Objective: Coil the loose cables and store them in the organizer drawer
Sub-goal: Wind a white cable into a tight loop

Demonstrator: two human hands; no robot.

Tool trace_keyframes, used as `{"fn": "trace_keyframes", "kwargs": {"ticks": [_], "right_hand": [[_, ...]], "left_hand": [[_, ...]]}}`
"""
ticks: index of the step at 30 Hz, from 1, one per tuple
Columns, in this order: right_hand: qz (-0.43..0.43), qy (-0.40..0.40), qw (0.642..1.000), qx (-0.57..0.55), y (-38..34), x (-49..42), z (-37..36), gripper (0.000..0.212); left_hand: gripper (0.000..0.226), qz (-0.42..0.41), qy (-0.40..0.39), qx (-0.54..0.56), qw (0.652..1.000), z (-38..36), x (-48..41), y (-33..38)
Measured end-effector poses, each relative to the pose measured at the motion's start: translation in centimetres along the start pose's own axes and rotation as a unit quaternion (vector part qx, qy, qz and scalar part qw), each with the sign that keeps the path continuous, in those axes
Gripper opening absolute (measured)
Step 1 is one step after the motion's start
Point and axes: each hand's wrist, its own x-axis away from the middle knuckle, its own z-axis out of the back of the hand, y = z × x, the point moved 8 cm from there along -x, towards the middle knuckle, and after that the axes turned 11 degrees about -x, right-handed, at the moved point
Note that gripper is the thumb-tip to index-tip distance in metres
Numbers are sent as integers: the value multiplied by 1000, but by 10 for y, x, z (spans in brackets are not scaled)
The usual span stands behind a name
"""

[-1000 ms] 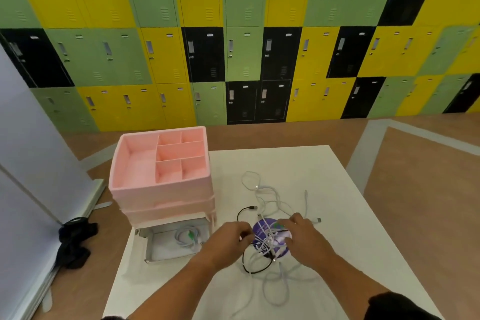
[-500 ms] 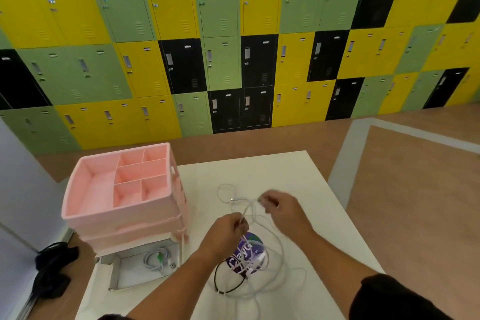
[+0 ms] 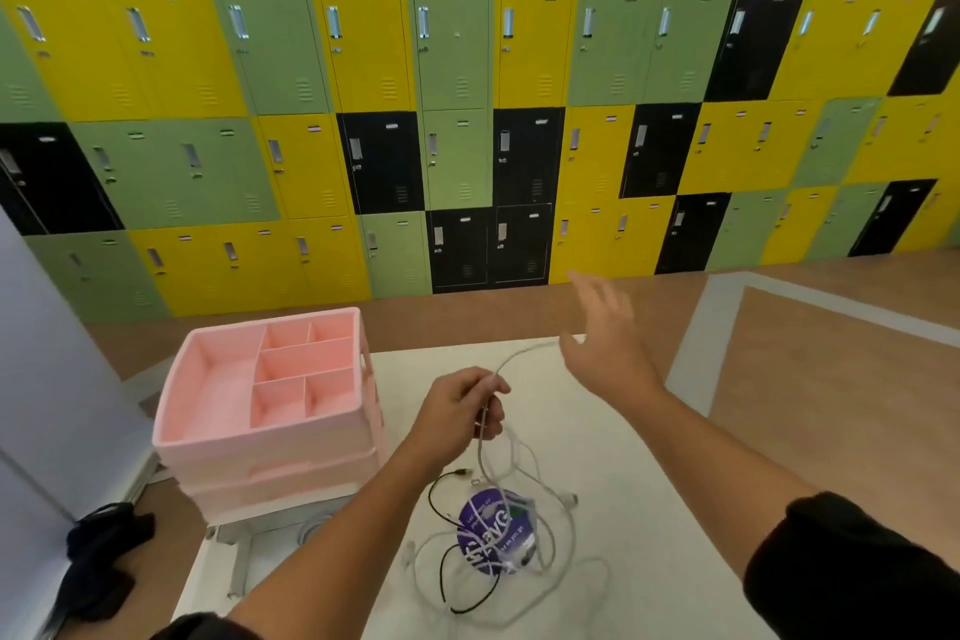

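Note:
A pink organizer [image 3: 270, 400] stands on the left of the white table [image 3: 639, 483], its grey bottom drawer [image 3: 244, 551] pulled out toward me; a coiled cable [image 3: 313, 530] just shows inside. Loose white cables [image 3: 553, 535] and a thin black cable [image 3: 445, 582] lie tangled over a purple round disc [image 3: 496, 538]. My left hand [image 3: 460, 411] grips one white cable [image 3: 519, 356] above the tangle. That cable runs up and right to my right hand [image 3: 605, 343], which is raised and blurred, fingers spread; the cable's end lies at its thumb side.
A wall of green, yellow and black lockers [image 3: 467, 120] stands behind the table across a wood floor. A black bundle [image 3: 98, 561] lies on the floor at the left by a grey panel [image 3: 47, 379]. The organizer's top tray has open compartments.
Both hands rose off the tangle over the disc. My left hand took hold of a white cable, and my right hand swept up and to the right along it, fingers opening. The view tilted up.

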Motion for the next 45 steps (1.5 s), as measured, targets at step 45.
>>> {"fn": "trace_keyframes", "kwargs": {"ticks": [45], "right_hand": [[37,-314,949,8,-80,16,-51,45]], "left_hand": [[25,58,69,61,994,59,7,10]]}}
